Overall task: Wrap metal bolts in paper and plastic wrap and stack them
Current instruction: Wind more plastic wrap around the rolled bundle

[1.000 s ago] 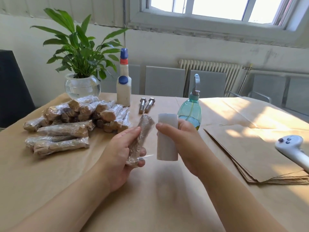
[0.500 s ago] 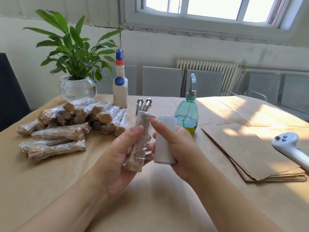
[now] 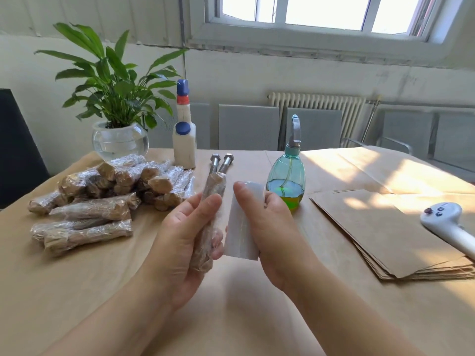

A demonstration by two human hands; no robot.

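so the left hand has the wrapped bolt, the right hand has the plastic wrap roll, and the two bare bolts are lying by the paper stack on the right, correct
Not quite. The head view shows the two bare bolts lying at the back of the table between the white glue bottle and the green spray bottle, not by the paper stack. The rest holds: the left hand holds the wrapped bolt, and the right hand holds the plastic wrap roll.

Sunlight from a white-framed window [image 3: 321, 11] falls across the paper-covered counter [image 3: 385, 170]. A ribbed white radiator [image 3: 316, 104] hangs on the pale wall [image 3: 257, 73] behind grey chairs [image 3: 248, 127].
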